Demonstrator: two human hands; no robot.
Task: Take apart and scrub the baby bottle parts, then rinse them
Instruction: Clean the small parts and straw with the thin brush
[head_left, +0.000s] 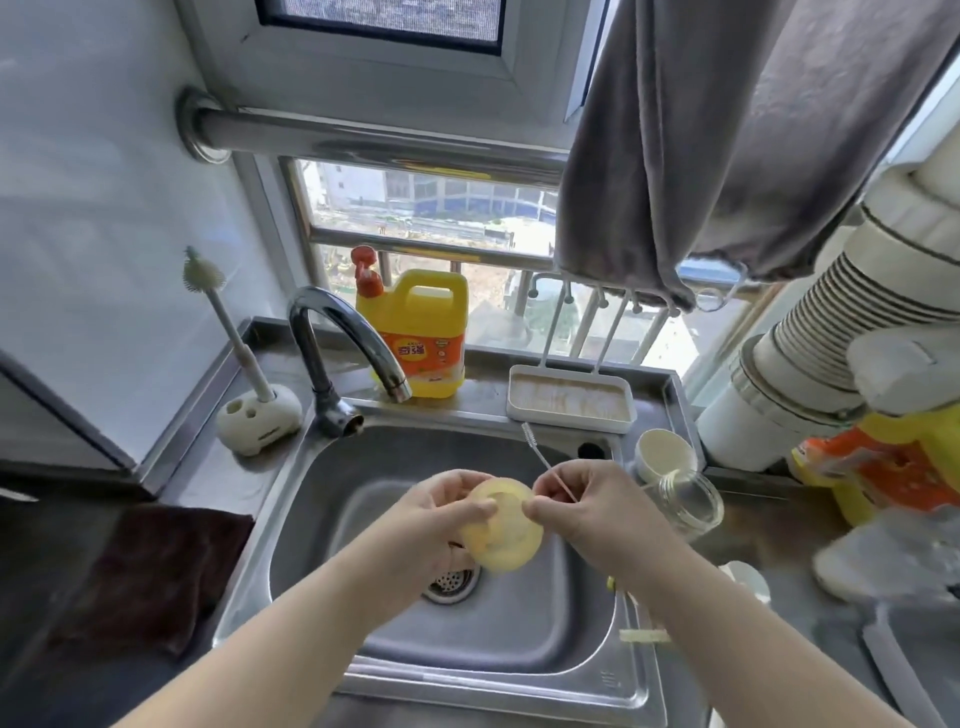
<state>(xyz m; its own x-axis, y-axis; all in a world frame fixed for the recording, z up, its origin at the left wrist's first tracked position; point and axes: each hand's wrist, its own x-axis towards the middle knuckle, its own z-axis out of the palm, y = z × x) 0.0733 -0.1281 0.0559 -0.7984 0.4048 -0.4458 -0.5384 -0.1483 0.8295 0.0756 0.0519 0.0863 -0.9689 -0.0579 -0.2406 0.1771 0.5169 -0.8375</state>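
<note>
At the far left a long-handled bottle brush (221, 317) is standing upright in its white holder (260, 418) on the counter, apart from the work. Next along, the tap (348, 343) is arching over the sink (363, 467), and no water is visibly running from it. A yellow detergent jug (415, 338) is sitting behind the tap on the ledge.

Over the basin, the left hand (434, 514) is curling round a pale yellow bottle part (501, 525) (a round disc-like piece, perhaps the collar or nipple base, though blur is hiding the detail), with the thumb pressing its face. The part is hovering above the drain (451, 582), not resting in the sink.

The right hand (587, 514) is pinching a thin straw brush (545, 462) between its fingers, the bristled tip pointing up and away from the part while the fingertips are touching the disc's right edge.

Further right, a white drying tray (571, 402) is sitting on the ledge, and a white cup (665, 454) and a clear glass bottle body (691, 501) are lying just beside the basin.

Judging from this, disassembly is looking done, since the bottle body is lying apart. Scrubbing is seemingly in hand on this one piece; rinsing is probably yet to come.
</note>
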